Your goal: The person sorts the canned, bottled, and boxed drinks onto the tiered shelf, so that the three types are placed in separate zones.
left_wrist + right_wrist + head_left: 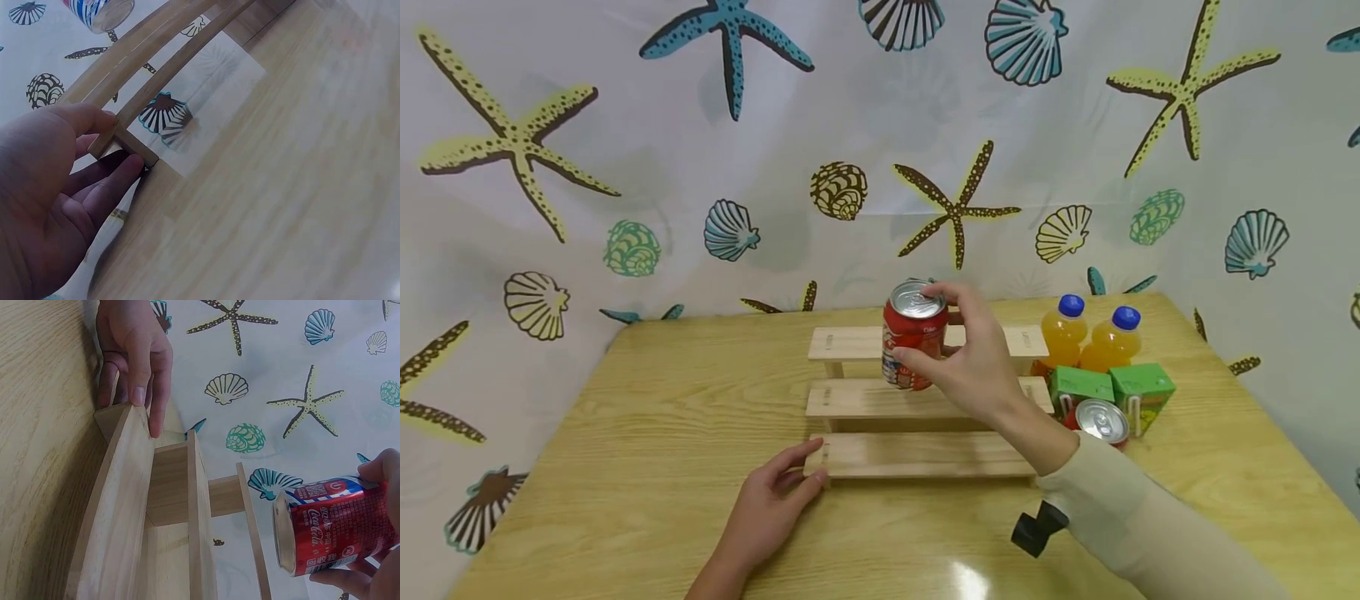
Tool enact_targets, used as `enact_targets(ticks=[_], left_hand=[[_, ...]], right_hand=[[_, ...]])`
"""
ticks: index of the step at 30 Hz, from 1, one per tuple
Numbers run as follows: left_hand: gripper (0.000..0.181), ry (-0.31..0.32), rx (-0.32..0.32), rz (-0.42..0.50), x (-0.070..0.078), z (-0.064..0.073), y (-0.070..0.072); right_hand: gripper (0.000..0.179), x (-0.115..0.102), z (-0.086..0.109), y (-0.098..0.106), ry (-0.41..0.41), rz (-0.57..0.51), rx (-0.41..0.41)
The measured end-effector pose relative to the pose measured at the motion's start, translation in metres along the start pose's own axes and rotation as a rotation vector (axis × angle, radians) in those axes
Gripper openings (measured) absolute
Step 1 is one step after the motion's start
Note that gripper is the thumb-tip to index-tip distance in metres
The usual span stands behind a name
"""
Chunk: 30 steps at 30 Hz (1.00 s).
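Shell-print cloth [820, 267] backs wooden desk [647, 433]. Left hand [767, 504] pinches rack [917, 456] at its front left corner, likely steadying it. Right hand [977, 367] curls fingers, thumb round can [912, 333] above rack, base left free. Bottles [1063, 337], cartons [1082, 383] by rack's right edge, probably for reach.

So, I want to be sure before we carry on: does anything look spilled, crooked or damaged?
Nothing stands out. The rack looks straight, with the left hand at its end; the can in the right hand shows no clear dent. The bottles and cartons stand upright, and no spill shows on the table.
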<state>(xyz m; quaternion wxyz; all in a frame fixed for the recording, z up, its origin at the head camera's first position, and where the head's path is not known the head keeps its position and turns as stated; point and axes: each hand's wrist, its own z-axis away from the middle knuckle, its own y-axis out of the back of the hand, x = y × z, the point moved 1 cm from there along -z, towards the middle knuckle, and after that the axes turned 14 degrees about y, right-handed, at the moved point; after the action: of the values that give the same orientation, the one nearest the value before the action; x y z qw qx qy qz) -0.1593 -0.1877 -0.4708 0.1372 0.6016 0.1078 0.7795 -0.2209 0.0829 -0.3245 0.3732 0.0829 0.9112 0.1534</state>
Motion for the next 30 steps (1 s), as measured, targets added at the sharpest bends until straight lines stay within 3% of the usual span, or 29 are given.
enact_targets(ticks=[30], left_hand=[[0.045, -0.004, 0.000, 0.027, -0.001, 0.005, 0.004]], right_hand=[[0.062, 0.009, -0.036, -0.034, 0.092, 0.082, -0.026]])
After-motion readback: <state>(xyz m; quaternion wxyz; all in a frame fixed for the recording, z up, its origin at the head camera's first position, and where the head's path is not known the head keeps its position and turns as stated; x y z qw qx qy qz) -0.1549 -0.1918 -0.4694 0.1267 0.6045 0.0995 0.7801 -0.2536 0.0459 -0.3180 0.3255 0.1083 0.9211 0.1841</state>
